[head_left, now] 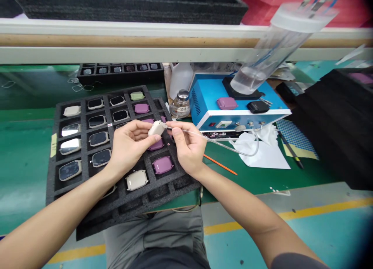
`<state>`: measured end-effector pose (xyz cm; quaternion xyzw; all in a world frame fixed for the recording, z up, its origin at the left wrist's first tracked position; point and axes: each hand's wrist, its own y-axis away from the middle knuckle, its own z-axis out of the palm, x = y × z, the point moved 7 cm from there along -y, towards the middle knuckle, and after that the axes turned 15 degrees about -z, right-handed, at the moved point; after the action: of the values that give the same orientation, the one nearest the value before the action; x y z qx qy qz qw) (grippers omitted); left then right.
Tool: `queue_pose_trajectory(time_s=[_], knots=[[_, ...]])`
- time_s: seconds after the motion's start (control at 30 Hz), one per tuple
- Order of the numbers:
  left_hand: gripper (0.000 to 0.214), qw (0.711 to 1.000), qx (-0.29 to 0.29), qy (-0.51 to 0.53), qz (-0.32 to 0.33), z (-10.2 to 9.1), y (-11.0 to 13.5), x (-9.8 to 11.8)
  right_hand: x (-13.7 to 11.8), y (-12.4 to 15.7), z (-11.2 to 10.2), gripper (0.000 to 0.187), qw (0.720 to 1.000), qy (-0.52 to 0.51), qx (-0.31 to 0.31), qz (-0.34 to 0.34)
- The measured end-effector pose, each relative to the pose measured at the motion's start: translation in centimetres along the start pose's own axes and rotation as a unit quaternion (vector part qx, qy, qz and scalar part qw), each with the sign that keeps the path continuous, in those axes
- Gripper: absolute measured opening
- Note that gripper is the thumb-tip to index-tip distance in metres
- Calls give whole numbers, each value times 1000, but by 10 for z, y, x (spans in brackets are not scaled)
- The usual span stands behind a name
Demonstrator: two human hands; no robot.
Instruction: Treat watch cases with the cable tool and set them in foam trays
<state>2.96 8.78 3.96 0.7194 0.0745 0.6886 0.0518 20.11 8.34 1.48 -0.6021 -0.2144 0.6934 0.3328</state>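
Observation:
My left hand (128, 144) grips a beige smartwatch case (156, 128) above the foam tray, its fingers wrapped round the sides. Pinched in my right hand (189, 146) is the end of a clear thin tube (215, 141), whose tip meets the right edge of the case; whether it touches or enters cannot be made out. Beneath both hands lies the black foam tray (84, 144), with watches showing dark screens at left and purple cases (163, 165), beige cases (136, 180) and a green case (137, 95) at right.
The tube runs to a blue machine (201, 92) bearing a purple case (227, 103), a black case (258, 106) and a clear cylinder (253, 75). A glass bottle (180, 106) stands beside it. White paper (262, 154) and an orange stick (220, 164) lie rightward. A shelf (131, 54) crosses above.

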Motion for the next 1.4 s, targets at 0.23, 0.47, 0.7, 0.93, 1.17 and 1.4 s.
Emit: queue_pose_trajectory(time_s=[0.23,0.47,0.7,0.93,1.17,1.4], knots=[[38,1000,-1,19,-5,0,1,-6,-2,5,-2,15,1000,22,-7,4],[36,997,-44,52,-22,3,2,-19,-5,13,-5,19,997,69,18,15],[42,991,-84,106,-3,7,3,-29,-13,19,-6,23,994,91,39,41],[41,990,-89,105,2,6,4,-33,-14,22,-6,27,993,102,44,36],[41,990,-96,101,-3,9,4,-37,-19,22,-5,29,992,109,50,27],[40,991,-91,101,2,9,2,-40,-20,22,-3,32,992,118,47,26]])
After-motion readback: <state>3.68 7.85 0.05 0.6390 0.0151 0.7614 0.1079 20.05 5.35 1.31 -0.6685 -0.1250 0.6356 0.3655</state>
